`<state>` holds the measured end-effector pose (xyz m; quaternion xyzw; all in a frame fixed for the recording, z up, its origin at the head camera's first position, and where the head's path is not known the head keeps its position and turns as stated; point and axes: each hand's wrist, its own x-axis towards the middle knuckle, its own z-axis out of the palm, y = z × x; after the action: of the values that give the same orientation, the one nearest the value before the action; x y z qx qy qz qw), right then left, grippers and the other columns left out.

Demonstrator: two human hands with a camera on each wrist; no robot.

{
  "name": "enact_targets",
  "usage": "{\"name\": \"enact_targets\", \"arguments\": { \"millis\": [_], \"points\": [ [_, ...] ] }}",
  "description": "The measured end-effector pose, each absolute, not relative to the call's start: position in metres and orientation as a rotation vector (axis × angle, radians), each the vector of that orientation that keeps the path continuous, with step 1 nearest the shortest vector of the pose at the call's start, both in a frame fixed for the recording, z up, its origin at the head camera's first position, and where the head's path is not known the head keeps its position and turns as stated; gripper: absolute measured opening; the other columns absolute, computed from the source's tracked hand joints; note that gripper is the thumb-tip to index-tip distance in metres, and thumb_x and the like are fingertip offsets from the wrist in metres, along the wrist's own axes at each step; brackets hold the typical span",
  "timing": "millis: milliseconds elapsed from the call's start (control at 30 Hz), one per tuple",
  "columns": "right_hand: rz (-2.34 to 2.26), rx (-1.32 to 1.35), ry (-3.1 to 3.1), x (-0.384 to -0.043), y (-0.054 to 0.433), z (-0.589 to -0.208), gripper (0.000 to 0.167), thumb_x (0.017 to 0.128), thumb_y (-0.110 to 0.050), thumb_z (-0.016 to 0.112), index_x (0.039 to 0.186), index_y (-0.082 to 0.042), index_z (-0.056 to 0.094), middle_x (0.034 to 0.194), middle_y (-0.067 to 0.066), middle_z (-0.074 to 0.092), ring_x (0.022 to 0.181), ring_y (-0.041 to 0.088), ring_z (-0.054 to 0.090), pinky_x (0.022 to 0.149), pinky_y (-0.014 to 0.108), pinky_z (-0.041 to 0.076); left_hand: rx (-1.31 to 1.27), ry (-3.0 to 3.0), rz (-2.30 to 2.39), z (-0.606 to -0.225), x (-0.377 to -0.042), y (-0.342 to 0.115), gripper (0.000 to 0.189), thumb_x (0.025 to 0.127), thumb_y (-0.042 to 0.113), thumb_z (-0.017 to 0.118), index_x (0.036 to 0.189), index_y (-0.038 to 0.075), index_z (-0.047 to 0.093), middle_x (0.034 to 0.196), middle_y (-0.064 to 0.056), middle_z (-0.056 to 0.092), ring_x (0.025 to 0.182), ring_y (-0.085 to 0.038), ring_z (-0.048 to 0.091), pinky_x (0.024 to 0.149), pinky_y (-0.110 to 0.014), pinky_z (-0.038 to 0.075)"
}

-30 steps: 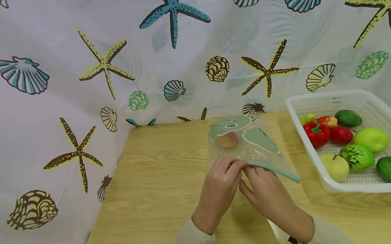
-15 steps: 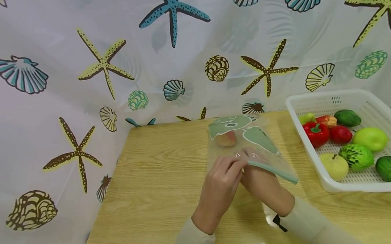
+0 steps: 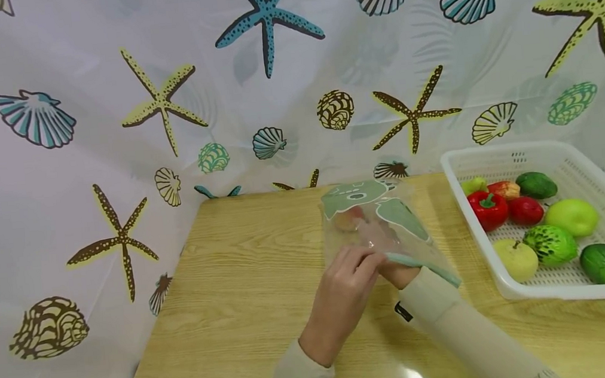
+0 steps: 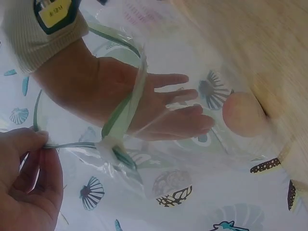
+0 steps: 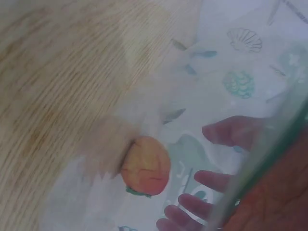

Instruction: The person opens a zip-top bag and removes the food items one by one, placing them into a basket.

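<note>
A clear zip bag (image 3: 405, 219) with green printed figures lies on the table, its mouth toward me. Inside it, at the far end, is a peach (image 5: 146, 166), reddish orange with a bit of green at its base. My left hand (image 3: 340, 288) pinches the bag's zip edge (image 4: 72, 145) between thumb and fingers, holding the mouth apart. Up to the wrist, my right hand (image 4: 120, 91) is inside the bag. Its fingers (image 5: 197, 204) are spread and extended toward the peach, with a small gap between them and the fruit.
To the right stands a white plastic basket (image 3: 488, 251) holding several fruits and vegetables, among them a red bell pepper (image 3: 488, 210) and a yellow pear-like fruit (image 3: 516, 259). A curtain (image 3: 251, 97) with shells and starfish hangs behind and left of the wooden table (image 3: 236, 291).
My right hand has gone from the bag's mouth deep into the bag, toward the peach, its sleeve now at the opening. The left hand keeps its pinch on the edge.
</note>
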<state>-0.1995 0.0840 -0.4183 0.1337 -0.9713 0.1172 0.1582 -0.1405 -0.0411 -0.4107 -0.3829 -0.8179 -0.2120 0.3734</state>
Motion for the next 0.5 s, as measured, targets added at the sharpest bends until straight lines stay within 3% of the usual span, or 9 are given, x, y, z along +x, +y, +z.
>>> {"name": "enact_targets", "arguments": {
  "millis": [100,200,367,500],
  "points": [
    [0.456,0.400,-2.820,-0.210,0.085,-0.427,0.042,0.085,-0.015,0.068,0.126,-0.005,0.060,0.136,0.023,0.055,0.123,0.045,0.054,0.105,0.056,0.045,-0.988,-2.095,-0.547,-0.411,-0.139,-0.040,0.018,0.087,0.001,0.073,0.100,0.012,0.071,0.099,0.001,0.068,0.094,-0.011,0.064,0.089,-0.016,0.055],
    [0.665,0.357,-2.878,-0.220,0.082,-0.436,0.050,0.087,-0.014,0.066,0.135,-0.006,0.053,0.145,0.025,0.046,0.130,0.048,0.047,0.108,0.057,0.044,-0.989,-2.101,-0.544,-0.411,-0.138,-0.038,0.016,0.089,0.003,0.073,0.100,0.014,0.071,0.100,0.002,0.068,0.092,-0.011,0.063,0.089,-0.016,0.055],
    [0.643,0.315,-2.918,-0.238,0.080,-0.451,0.057,0.088,-0.013,0.069,0.142,-0.004,0.049,0.148,0.026,0.044,0.136,0.048,0.041,0.114,0.056,0.039,-0.997,-2.108,-0.514,-0.411,-0.136,-0.036,0.010,0.090,0.014,0.074,0.100,0.016,0.072,0.100,0.005,0.069,0.092,-0.009,0.063,0.087,-0.014,0.054],
    [0.510,0.305,-2.962,-0.246,0.080,-0.453,0.058,0.090,-0.017,0.069,0.141,0.000,0.048,0.145,0.027,0.046,0.134,0.048,0.044,0.116,0.053,0.037,-1.012,-2.106,-0.486,-0.410,-0.135,-0.035,0.014,0.089,0.010,0.075,0.101,0.016,0.071,0.100,0.005,0.068,0.092,-0.008,0.062,0.086,-0.013,0.053]
  ]
}}
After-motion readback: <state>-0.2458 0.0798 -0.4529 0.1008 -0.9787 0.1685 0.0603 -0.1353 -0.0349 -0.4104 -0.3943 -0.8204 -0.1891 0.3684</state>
